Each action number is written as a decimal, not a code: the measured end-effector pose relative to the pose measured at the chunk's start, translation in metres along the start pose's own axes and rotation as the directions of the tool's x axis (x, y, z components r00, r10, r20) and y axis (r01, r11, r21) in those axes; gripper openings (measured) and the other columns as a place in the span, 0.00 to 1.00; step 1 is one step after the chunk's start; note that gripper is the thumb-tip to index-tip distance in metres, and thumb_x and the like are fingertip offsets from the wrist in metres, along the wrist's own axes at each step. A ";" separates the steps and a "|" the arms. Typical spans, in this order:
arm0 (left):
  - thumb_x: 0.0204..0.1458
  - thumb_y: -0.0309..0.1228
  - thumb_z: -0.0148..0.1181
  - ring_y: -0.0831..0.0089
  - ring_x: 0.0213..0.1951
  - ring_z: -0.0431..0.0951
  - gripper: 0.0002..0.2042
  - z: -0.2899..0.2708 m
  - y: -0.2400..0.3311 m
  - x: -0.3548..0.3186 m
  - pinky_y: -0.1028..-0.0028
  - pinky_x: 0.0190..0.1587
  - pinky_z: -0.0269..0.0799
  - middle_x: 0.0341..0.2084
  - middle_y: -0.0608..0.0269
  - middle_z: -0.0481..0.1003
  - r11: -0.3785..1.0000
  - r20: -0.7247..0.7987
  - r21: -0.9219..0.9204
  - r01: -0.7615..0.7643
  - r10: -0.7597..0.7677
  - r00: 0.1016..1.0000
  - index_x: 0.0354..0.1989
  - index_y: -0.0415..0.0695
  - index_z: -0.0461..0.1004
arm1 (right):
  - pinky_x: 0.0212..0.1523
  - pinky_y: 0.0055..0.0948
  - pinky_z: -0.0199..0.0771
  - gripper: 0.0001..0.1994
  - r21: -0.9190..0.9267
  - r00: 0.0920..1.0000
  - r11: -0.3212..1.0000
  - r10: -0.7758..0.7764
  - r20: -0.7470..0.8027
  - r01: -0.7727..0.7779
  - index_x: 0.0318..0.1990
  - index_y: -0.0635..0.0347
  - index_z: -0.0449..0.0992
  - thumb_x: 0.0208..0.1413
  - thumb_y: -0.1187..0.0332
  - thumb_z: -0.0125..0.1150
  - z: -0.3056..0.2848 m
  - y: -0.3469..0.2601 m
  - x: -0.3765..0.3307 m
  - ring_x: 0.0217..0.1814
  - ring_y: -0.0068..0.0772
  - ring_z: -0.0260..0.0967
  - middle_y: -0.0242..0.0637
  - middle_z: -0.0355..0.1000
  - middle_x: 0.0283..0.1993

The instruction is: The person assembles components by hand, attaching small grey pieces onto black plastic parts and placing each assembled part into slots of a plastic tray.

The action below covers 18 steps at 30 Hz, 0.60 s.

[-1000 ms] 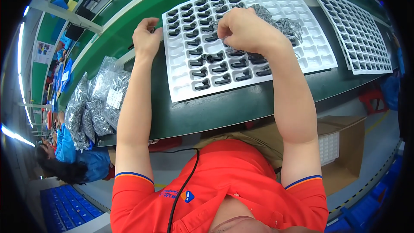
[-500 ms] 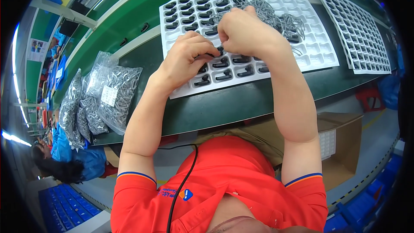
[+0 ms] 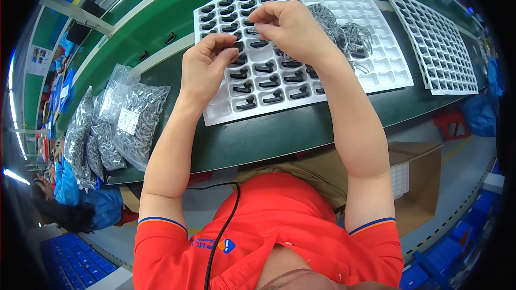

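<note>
My left hand (image 3: 207, 64) hovers over the left side of a white moulded tray (image 3: 217, 108), its thumb and forefinger curled almost together. Dark shapes show by those fingertips, but I cannot tell if one is held or lies in a pocket behind. Farther up the tray, my right hand (image 3: 293, 28) is pinched, with a small greyish bit at its fingertips too small to name. Many pockets hold black earbud-shaped parts (image 3: 273, 96), one in each. A tangled heap of thin grey pieces (image 3: 344, 35) lies on the tray beyond my right wrist, partly hidden by it.
Clear bags of small grey pieces (image 3: 142, 123) lean together at the left of the dark green bench (image 3: 252, 150). A second white tray (image 3: 435, 43) stands at the right. Two black parts (image 3: 171, 37) sit on the green surface behind. Below right is a cardboard box (image 3: 419, 182).
My hands have drawn apart. The right moved left and up the tray; the left pulled back left, off the black part that its fingers were on. The whole view has shifted slightly.
</note>
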<state>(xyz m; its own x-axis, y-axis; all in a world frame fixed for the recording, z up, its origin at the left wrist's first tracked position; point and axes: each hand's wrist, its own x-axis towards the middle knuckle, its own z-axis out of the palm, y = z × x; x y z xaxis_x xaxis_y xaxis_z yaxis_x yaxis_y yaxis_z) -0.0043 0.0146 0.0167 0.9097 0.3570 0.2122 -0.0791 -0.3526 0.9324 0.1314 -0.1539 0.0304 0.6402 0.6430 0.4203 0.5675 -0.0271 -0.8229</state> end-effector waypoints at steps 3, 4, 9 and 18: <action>0.59 0.19 0.60 0.78 0.34 0.81 0.08 -0.003 0.000 0.002 0.78 0.41 0.78 0.34 0.62 0.81 0.998 -0.035 0.057 -0.002 0.004 0.999 0.45 0.35 0.79 | 0.37 0.25 0.77 0.08 0.068 0.994 0.993 0.090 0.067 -0.094 0.44 0.66 0.82 0.59 0.77 0.61 0.005 -0.005 -0.002 0.32 0.22 0.75 0.35 0.80 0.34; 0.59 0.20 0.60 0.78 0.33 0.81 0.08 -0.004 0.000 0.003 0.78 0.40 0.78 0.34 0.62 0.81 0.996 -0.049 0.088 -0.002 0.007 0.999 0.46 0.35 0.79 | 0.37 0.25 0.76 0.08 0.089 0.992 0.990 0.102 0.068 -0.108 0.45 0.65 0.82 0.59 0.77 0.61 0.007 -0.007 -0.003 0.33 0.22 0.75 0.35 0.80 0.34; 0.59 0.20 0.59 0.78 0.35 0.81 0.08 -0.006 -0.005 0.007 0.78 0.42 0.78 0.34 0.61 0.81 1.000 -0.051 -0.022 -0.007 0.006 0.999 0.46 0.34 0.79 | 0.36 0.25 0.75 0.08 0.059 0.999 0.998 0.012 0.030 -0.014 0.44 0.65 0.82 0.58 0.76 0.63 0.024 -0.005 -0.005 0.34 0.22 0.75 0.35 0.80 0.32; 0.54 0.19 0.65 0.77 0.38 0.80 0.15 -0.005 -0.010 0.005 0.79 0.46 0.77 0.36 0.60 0.80 0.931 0.045 -0.345 0.118 -0.109 0.993 0.50 0.33 0.78 | 0.36 0.26 0.74 0.07 0.003 0.994 0.994 0.106 0.008 -0.106 0.37 0.66 0.81 0.53 0.72 0.69 0.028 -0.013 -0.007 0.33 0.23 0.74 0.35 0.79 0.30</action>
<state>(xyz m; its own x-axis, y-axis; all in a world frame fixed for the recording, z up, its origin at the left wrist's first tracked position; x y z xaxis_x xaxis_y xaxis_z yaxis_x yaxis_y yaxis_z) -0.0007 0.0244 0.0104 0.9301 0.3544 0.0959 -0.1070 0.0118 0.9942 0.1053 -0.1366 0.0273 0.6925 0.6428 0.3274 0.4948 -0.0930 -0.8640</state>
